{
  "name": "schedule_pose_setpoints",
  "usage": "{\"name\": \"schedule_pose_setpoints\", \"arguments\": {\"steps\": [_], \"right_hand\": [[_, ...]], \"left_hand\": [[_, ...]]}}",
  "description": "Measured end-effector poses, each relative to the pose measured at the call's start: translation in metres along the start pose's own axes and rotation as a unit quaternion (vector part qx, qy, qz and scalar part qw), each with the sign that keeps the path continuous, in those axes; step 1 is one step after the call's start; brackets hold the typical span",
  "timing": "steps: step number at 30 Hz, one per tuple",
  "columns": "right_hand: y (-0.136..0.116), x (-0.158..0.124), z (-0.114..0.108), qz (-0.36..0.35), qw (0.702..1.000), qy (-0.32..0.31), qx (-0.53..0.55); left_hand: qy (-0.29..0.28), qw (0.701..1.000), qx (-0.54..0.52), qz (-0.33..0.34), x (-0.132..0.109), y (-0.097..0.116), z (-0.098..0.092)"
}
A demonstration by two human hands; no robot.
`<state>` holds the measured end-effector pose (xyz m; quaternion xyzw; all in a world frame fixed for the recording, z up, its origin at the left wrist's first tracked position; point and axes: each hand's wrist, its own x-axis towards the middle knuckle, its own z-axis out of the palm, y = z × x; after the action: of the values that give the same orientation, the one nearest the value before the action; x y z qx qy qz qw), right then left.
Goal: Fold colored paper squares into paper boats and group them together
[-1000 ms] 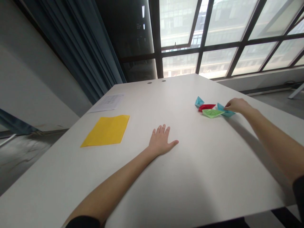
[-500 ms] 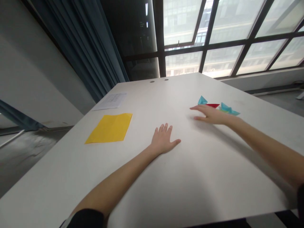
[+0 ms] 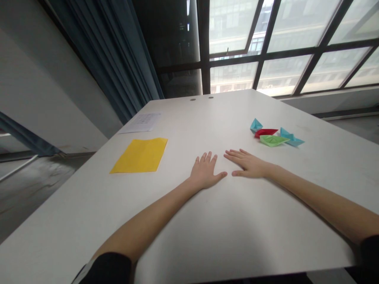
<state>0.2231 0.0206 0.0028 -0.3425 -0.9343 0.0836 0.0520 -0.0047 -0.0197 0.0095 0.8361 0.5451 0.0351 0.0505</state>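
My left hand [image 3: 205, 172] lies flat on the white table [image 3: 189, 228], palm down, fingers spread and holding nothing. Close beside it, my right hand [image 3: 248, 164] also rests palm down on the tabletop with its fingers stretched out. A small gap separates the two thumbs. Beyond my right hand sits a cluster of folded paper boats: a light green one [image 3: 272, 141] in front, a red one [image 3: 265, 133] behind it, a blue one [image 3: 256, 126] at the back and another blue one [image 3: 291, 138] to the right. Left of my left hand lies a yellow sheet of paper [image 3: 140, 155].
A white sheet with print [image 3: 141, 122] lies at the table's far left. Two round grey spots [image 3: 193, 99] mark the far edge. Behind the table are a blue curtain [image 3: 118, 51] and framed windows [image 3: 233, 77].
My right hand has come down and left from beside the paper boats to rest on the table near my left hand. The green and red boats now show fully. My left hand stays put.
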Motion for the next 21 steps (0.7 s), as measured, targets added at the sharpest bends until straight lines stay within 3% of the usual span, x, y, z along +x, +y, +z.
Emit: {"name": "schedule_pose_setpoints", "arguments": {"steps": [6,9,12,14,17,19,21], "right_hand": [[-0.002,-0.001,0.0,-0.001,1.0,0.007,0.003],[-0.003,-0.001,0.001,-0.003,1.0,0.011,0.007],[-0.003,0.0,0.002,-0.001,1.0,0.005,0.007],[-0.003,0.001,0.002,0.0,1.0,0.0,0.004],[-0.002,0.001,0.001,0.001,1.0,0.001,0.004],[-0.001,0.0,0.0,0.001,1.0,0.005,0.009],[0.001,-0.002,0.0,0.0,1.0,0.009,0.015]], "left_hand": [[-0.023,1.0,-0.017,0.008,0.001,-0.004,0.0],[-0.087,0.993,-0.05,0.058,0.004,-0.021,-0.017],[-0.139,0.975,-0.11,0.132,0.01,-0.051,-0.044],[-0.109,0.984,-0.111,0.081,0.014,-0.077,-0.062],[-0.067,0.995,-0.046,-0.058,0.016,-0.123,-0.079],[-0.043,0.985,-0.016,-0.163,0.013,-0.153,-0.082],[-0.017,0.955,0.054,-0.291,0.006,-0.18,-0.081]]}}
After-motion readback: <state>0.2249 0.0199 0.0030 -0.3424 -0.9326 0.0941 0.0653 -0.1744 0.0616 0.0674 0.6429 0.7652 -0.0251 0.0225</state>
